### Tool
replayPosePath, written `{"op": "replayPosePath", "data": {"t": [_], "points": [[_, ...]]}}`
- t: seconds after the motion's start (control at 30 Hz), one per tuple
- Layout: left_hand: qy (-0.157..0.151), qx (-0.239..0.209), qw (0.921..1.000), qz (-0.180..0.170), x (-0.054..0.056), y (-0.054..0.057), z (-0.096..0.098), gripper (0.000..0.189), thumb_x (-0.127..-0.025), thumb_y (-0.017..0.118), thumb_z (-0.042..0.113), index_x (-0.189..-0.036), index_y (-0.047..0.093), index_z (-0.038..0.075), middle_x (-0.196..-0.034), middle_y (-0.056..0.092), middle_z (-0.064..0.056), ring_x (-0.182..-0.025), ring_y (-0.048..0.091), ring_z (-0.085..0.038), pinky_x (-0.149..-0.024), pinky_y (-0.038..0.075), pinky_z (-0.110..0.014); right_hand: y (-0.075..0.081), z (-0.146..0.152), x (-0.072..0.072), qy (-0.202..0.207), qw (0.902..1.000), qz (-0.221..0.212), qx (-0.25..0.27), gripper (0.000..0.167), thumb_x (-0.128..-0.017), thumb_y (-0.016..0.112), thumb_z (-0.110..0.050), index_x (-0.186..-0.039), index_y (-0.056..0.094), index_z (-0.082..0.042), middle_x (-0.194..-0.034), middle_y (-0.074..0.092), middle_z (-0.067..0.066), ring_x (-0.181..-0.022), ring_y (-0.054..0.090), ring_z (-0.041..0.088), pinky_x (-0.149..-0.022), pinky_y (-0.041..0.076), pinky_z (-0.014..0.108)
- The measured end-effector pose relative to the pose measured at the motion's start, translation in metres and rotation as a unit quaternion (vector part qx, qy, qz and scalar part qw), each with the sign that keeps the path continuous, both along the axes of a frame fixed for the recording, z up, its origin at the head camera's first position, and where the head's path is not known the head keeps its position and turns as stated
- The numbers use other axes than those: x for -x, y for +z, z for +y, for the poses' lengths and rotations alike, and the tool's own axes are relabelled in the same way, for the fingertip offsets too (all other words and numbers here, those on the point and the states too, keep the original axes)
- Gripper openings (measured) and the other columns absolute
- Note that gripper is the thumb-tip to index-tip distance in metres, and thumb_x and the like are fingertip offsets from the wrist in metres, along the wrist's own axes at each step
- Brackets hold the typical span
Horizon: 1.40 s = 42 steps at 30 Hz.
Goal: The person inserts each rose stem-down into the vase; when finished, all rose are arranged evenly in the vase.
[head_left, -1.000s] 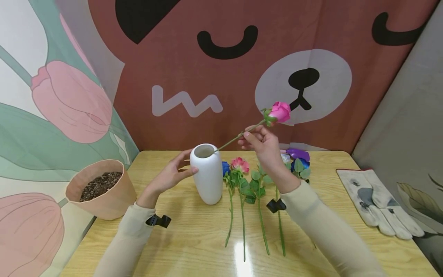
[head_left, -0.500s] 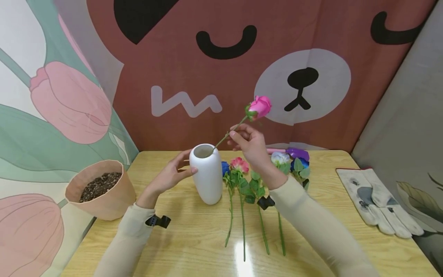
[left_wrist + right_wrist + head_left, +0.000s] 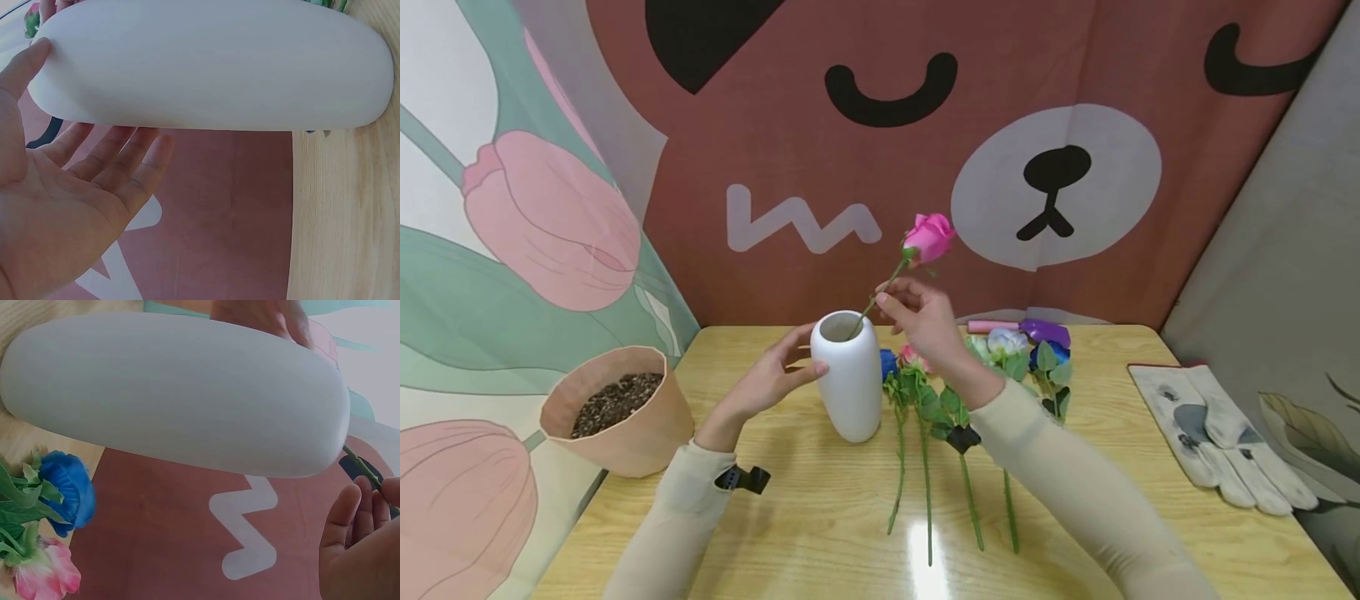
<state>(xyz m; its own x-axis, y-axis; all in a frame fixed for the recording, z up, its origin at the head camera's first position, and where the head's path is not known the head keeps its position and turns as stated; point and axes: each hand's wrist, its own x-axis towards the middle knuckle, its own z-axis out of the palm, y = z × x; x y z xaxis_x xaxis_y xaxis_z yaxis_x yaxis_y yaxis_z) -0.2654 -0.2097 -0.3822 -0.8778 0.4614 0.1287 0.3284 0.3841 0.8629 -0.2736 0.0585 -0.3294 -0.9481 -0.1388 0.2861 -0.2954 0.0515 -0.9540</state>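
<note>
A white vase stands upright on the wooden table. My left hand holds its upper side, thumb on the front and fingers around the back; in the left wrist view the thumb presses near the rim end. Between thumb and fingers, my right hand pinches the green stem of a pink rose above and right of the vase's mouth. The stem's lower end goes inside the mouth, leaning on the right of the rim. In the right wrist view the stem runs from the fingers to the rim.
Right of the vase lie several artificial flowers, among them a blue one and a pink-white one. Behind them is a purple trowel with a pink handle. A soil-filled pot stands left, work gloves lie right.
My right hand has moved left and slightly down with the rose, bringing the stem steeper and further into the vase's mouth. The left hand and vase have stayed in place.
</note>
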Motion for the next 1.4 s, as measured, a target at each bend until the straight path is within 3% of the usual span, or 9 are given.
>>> {"op": "replayPosePath", "data": {"t": [0.2,0.43,0.7,0.87,0.93,1.1,1.2,1.4], "points": [[0.0,-0.001,1.0,-0.003,-0.001,0.001,0.0,0.065,-0.095,0.069,0.033,-0.151,0.036,0.032,-0.152,0.043,-0.003,-0.139,0.047,-0.035,-0.104,0.05,-0.055,-0.007,-0.003,0.001,0.002,0.999,0.006,-0.043,0.02,-0.097,0.066,-0.03,-0.107,0.07,-0.014,-0.097,0.065,0.007,-0.078,0.057,0.017,-0.061,0.05,0.025],[-0.005,-0.006,1.0,-0.005,-0.001,0.0,0.001,0.064,-0.096,0.068,0.031,-0.151,0.037,0.031,-0.152,0.043,-0.003,-0.139,0.047,-0.034,-0.104,0.05,-0.054,-0.011,-0.005,0.003,0.012,0.9979,0.017,-0.062,0.022,-0.096,0.068,-0.029,-0.108,0.072,-0.011,-0.098,0.064,0.005,-0.092,0.056,0.028,-0.081,0.051,0.034],[-0.001,-0.003,1.0,-0.002,-0.001,0.0,0.0,0.064,-0.096,0.068,0.031,-0.151,0.037,0.031,-0.152,0.043,-0.003,-0.139,0.047,-0.034,-0.104,0.05,-0.055,-0.016,-0.006,0.004,0.025,0.9959,0.007,-0.087,0.017,-0.097,0.067,-0.028,-0.106,0.072,-0.015,-0.099,0.067,0.004,-0.088,0.058,0.021,-0.076,0.049,0.031],[0.0,-0.001,1.0,0.001,-0.002,0.0,-0.001,0.064,-0.096,0.068,0.032,-0.151,0.037,0.031,-0.152,0.044,-0.003,-0.139,0.047,-0.035,-0.104,0.05,-0.055,-0.019,-0.005,0.004,0.026,0.9935,-0.002,-0.111,0.022,-0.097,0.067,-0.026,-0.116,0.07,-0.015,-0.11,0.07,0.005,-0.097,0.062,0.02,-0.08,0.053,0.03],[0.001,0.003,1.0,0.002,-0.001,0.0,-0.001,0.064,-0.096,0.068,0.033,-0.152,0.036,0.031,-0.152,0.043,-0.003,-0.139,0.047,-0.035,-0.104,0.05,-0.055,-0.021,-0.005,0.004,0.027,0.9925,-0.012,-0.119,0.024,-0.097,0.067,-0.027,-0.118,0.069,-0.016,-0.111,0.069,0.005,-0.097,0.062,0.021,-0.077,0.055,0.032],[0.002,0.009,1.0,-0.001,-0.001,0.0,-0.001,0.066,-0.096,0.067,0.035,-0.153,0.034,0.031,-0.153,0.042,-0.004,-0.14,0.046,-0.036,-0.105,0.049,-0.056,-0.024,-0.001,0.003,0.032,0.9905,-0.046,-0.126,0.023,-0.097,0.065,-0.036,-0.115,0.069,-0.022,-0.105,0.066,0.005,-0.082,0.058,0.032,-0.054,0.052,0.033],[0.003,0.011,0.9999,-0.005,-0.001,0.001,-0.001,0.067,-0.096,0.067,0.036,-0.153,0.034,0.032,-0.153,0.042,-0.004,-0.14,0.045,-0.037,-0.105,0.049,-0.056,-0.024,0.003,0.003,0.034,0.9917,-0.046,-0.116,0.024,-0.097,0.065,-0.037,-0.115,0.069,-0.022,-0.104,0.065,0.005,-0.079,0.057,0.033,-0.05,0.05,0.03],[0.006,0.015,0.9999,-0.002,-0.001,0.002,0.0,0.067,-0.095,0.068,0.036,-0.153,0.034,0.031,-0.153,0.042,-0.004,-0.14,0.046,-0.036,-0.105,0.049,-0.055,-0.024,0.015,0.001,0.029,0.9929,-0.019,-0.114,0.024,-0.096,0.066,-0.038,-0.113,0.069,-0.021,-0.103,0.066,0.004,-0.091,0.06,0.022,-0.067,0.054,0.031]]}}
